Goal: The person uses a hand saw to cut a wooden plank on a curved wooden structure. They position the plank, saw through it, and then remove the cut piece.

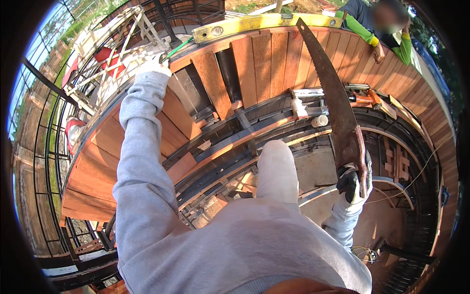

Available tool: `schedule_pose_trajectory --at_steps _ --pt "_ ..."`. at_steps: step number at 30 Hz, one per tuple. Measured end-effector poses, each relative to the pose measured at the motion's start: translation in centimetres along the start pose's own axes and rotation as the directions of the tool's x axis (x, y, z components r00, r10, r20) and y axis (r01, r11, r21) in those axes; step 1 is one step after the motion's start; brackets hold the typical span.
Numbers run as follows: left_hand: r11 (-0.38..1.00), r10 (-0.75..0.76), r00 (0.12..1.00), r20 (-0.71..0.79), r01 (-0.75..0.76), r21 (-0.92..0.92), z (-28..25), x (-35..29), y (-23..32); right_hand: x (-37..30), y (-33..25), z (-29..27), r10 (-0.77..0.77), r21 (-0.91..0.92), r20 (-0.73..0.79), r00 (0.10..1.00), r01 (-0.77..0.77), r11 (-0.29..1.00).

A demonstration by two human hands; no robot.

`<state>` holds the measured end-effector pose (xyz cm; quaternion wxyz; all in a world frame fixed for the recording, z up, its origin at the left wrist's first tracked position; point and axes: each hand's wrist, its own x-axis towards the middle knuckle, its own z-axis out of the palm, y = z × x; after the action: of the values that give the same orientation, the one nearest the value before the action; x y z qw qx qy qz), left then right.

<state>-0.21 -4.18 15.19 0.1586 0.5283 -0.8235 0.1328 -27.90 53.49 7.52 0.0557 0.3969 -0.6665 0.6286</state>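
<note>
My right hand [348, 183], in a dark and pale glove, is closed round the handle of a handsaw [335, 98]. The saw's long, rusty blade points upward and away, its teeth on the left. My left arm reaches far forward to the outer edge of the curved wooden planks [271, 68]. There my left hand [154, 64] is washed out by glare, so its fingers cannot be made out. A thin green stick-like thing [180, 48] lies right beside it; whether the hand grips it is unclear. Beyond the planks runs a yellow spirit level [267, 23].
Gaps between planks show a dark metal frame [245, 125]. A white bottle [298, 109], a white cup [319, 121] and an orange power tool [364, 98] sit along the inner ledge. Another person [377, 29] leans over the planks at far right. Timber scraps lie around.
</note>
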Motion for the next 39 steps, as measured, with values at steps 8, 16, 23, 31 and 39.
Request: schedule_pose_trajectory --at_steps 8,16,23,31,39 --pt "0.996 0.083 0.996 0.021 -0.083 -0.012 -6.3 -0.9 1.1 0.2 -2.0 1.9 0.119 0.150 0.081 0.990 -0.130 0.980" --pt "0.975 0.199 0.980 -0.031 -0.194 0.105 -4.1 0.8 -3.8 0.2 -2.2 2.7 0.296 0.273 0.012 0.955 -0.288 0.918" --pt "0.906 0.304 0.953 0.020 -0.295 0.302 -2.2 2.8 -4.7 0.7 -0.5 3.8 0.285 0.395 -0.011 0.958 -0.258 0.882" --pt "0.909 0.125 0.975 -0.182 -0.186 -0.373 2.0 2.4 -8.3 0.6 0.1 4.1 0.268 0.355 0.004 0.963 -0.252 0.900" --pt "0.864 0.091 0.983 -0.162 -0.159 -0.478 4.4 3.4 -8.2 1.3 0.8 4.8 0.260 0.319 0.008 0.965 -0.249 0.914"
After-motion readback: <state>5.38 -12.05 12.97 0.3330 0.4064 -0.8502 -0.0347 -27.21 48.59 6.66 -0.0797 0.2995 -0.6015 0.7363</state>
